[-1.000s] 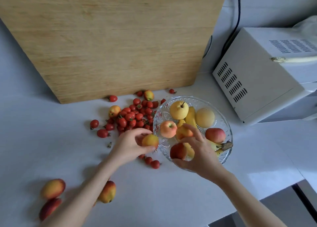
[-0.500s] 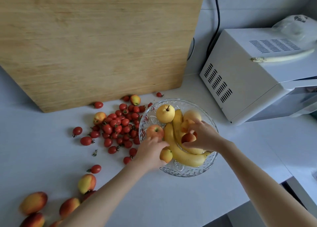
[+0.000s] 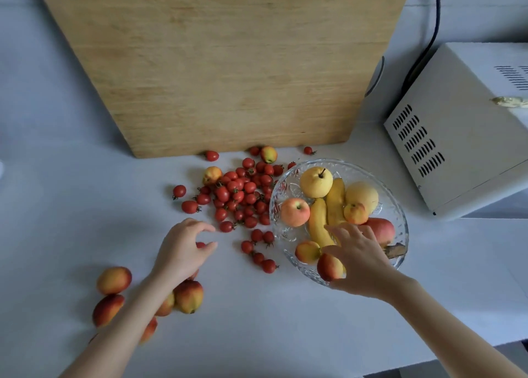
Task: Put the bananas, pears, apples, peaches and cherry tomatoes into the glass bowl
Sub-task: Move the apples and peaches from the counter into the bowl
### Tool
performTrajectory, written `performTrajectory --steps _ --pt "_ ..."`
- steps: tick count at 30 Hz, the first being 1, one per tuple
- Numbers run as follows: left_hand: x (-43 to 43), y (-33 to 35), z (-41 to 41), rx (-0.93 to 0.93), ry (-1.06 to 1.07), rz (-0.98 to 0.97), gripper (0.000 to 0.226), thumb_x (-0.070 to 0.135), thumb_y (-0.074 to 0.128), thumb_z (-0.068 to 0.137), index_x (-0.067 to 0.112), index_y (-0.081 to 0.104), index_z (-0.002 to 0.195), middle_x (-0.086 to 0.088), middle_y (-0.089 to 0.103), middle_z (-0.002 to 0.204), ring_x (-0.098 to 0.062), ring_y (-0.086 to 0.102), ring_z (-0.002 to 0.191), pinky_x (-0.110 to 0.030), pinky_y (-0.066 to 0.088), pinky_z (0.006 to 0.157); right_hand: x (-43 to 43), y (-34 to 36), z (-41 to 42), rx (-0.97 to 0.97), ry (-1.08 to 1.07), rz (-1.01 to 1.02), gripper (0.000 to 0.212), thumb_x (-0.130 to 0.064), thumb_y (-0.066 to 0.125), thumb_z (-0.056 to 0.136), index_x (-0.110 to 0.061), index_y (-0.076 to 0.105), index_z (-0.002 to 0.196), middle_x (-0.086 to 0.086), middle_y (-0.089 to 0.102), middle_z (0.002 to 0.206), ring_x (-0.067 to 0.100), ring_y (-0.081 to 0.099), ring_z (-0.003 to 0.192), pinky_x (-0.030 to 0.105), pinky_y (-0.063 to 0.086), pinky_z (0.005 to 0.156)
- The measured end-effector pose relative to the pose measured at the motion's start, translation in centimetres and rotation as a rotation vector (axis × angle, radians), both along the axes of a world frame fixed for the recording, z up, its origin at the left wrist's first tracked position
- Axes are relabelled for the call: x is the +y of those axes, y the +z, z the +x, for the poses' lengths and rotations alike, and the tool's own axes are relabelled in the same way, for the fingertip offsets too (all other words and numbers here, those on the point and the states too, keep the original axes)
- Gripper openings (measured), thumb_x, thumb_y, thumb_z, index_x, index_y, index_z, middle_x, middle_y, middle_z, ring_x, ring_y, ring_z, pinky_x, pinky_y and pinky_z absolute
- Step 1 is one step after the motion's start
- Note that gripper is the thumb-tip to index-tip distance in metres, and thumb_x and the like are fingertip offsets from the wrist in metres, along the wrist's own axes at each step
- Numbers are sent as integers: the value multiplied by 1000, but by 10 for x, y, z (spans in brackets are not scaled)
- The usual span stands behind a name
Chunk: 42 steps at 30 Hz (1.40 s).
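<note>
The glass bowl point(image 3: 343, 163) stands right of centre and holds two yellow pears point(image 3: 316, 182), bananas point(image 3: 328, 206), an apple point(image 3: 295, 212) and several peaches point(image 3: 380, 229). My right hand point(image 3: 357, 259) hovers over the bowl's near rim with its fingers spread, the thumb beside a peach point(image 3: 328, 266) inside. My left hand point(image 3: 183, 249) is curled over a single cherry tomato point(image 3: 200, 244) on the table, with its fingers apart. A heap of cherry tomatoes point(image 3: 243, 194) lies left of the bowl. Loose peaches point(image 3: 114, 280) lie at the lower left, some hidden under my left forearm.
A large wooden cutting board point(image 3: 223, 63) leans at the back, with two small apples point(image 3: 268, 154) near its foot. A white appliance point(image 3: 457, 137) with a black cable point(image 3: 431, 34) stands to the right of the bowl. The table's front edge runs along the lower right.
My left hand left its small fruit in the bowl and moved left over a loose tomato. My right hand let go of its peach and spread its fingers.
</note>
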<state>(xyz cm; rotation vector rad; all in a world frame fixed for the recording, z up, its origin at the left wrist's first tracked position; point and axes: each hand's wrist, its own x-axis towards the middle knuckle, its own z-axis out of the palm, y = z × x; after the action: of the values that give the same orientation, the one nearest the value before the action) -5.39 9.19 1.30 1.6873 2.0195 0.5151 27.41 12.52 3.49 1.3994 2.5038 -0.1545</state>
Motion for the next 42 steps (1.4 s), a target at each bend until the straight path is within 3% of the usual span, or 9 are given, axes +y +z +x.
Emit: performTrajectory --steps 8,12,16,19,24,29,34,38,42 --pt "-43 -3 -67 197 285 -101 22 15 67 77 14 68 98 -14 65 99 -34 62 92 -39 49 82 -13 9 -118 427 160 -269 52 -40 62 84 -21 48 131 1 49 133 22 48 118 36 44 96" --pt "-72 0 -69 142 346 -147 20 17 68 74 19 68 94 -5 61 88 -27 62 86 -32 47 75 -45 -29 -186 341 244 -327 70 -43 60 84 -28 23 141 10 33 140 33 48 111 41 48 80" --pt "-95 -4 -54 165 155 -231 40 27 65 67 28 63 107 -1 62 100 -24 61 98 -32 48 81 -56 -49 -229 176 260 -297 94 -43 70 73 -35 7 143 17 17 145 36 42 109 42 47 74" --pt "-104 -15 -47 423 24 -291 61 48 64 64 33 49 121 -1 56 108 -25 56 101 -36 48 81 -53 -53 -244 116 264 -292 85 -34 71 71 -34 19 138 18 22 137 35 41 105 37 42 66" --pt "-119 -40 -38 551 -51 -194 94 56 85 30 21 54 112 -8 61 77 -25 59 60 -30 47 42 -53 -58 -249 212 201 -390 56 -15 65 70 -24 41 119 17 21 133 27 37 85 28 36 57" --pt "-122 -68 -39 563 -55 -25 51 46 60 75 18 49 116 -12 63 90 -31 60 76 -36 55 60 -52 -63 -222 381 66 -463 63 -19 72 66 -26 44 123 11 20 133 23 38 85 27 40 70" --pt "-111 -66 -34 374 35 -3 50 48 43 77 16 50 115 -11 61 82 -31 58 71 -36 55 58 -49 -33 -165 579 -105 -436 65 -31 76 66 -36 46 123 -2 18 133 18 43 91 20 38 76" --pt "-77 -45 -12 143 50 89 53 43 64 75 17 49 119 -9 63 86 -31 59 75 -35 50 63 -43 -1 -110 735 -175 -236 66 -36 79 61 -39 49 120 -10 21 127 11 43 98 7 35 76" --pt "-21 -16 40 -49 -115 277 63 60 49 78 17 49 124 -3 64 100 -19 55 90 -21 42 76 -21 14 -48 733 -399 -33 64 -32 84 58 -32 55 115 1 33 128 17 49 99 20 43 74"
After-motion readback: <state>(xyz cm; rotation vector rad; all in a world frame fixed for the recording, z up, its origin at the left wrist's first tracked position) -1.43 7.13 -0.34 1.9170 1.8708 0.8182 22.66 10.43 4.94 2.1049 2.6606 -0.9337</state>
